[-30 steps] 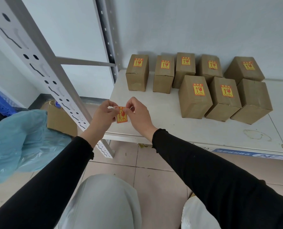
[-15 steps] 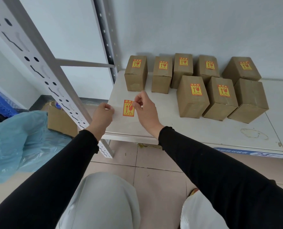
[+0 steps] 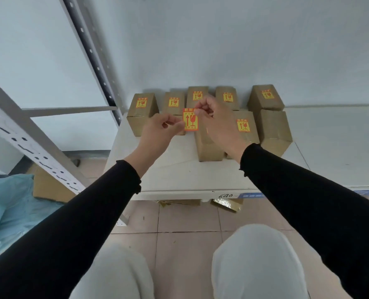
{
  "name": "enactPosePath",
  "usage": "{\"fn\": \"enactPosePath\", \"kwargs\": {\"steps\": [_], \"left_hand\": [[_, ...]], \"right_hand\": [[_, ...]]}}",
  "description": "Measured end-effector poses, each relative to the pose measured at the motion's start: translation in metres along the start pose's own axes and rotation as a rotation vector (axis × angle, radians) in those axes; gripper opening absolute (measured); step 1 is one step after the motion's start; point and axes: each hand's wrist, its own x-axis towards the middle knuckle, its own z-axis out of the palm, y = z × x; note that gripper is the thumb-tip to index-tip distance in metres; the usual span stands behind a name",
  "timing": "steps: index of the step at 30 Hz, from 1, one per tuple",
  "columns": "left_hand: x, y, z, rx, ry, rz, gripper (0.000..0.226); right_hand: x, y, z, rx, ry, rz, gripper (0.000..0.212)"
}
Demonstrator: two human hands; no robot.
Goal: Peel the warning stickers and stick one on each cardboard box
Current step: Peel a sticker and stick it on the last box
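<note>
The right hand (image 3: 217, 121) pinches the top corner of the warning sticker (image 3: 190, 119); the left hand (image 3: 161, 131) pinches its lower left edge. Both hands are higher than half a second ago, holding the sticker at frame centre, before the cardboard boxes (image 3: 273, 129).

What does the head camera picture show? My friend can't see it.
Two hands, left hand and right hand, hold a red-and-yellow warning sticker above a white shelf of cardboard boxes. The front right box shows no sticker.
</note>
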Motion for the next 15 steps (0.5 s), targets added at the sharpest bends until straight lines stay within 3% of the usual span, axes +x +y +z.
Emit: {"fn": "enactPosePath", "kwargs": {"steps": [15], "left_hand": [[0.053, 0.078, 0.184, -0.004, -0.239, -0.034, 0.016]], "right_hand": [[0.017, 0.095, -0.179, -0.065, 0.203, 0.137, 0.005]]}}
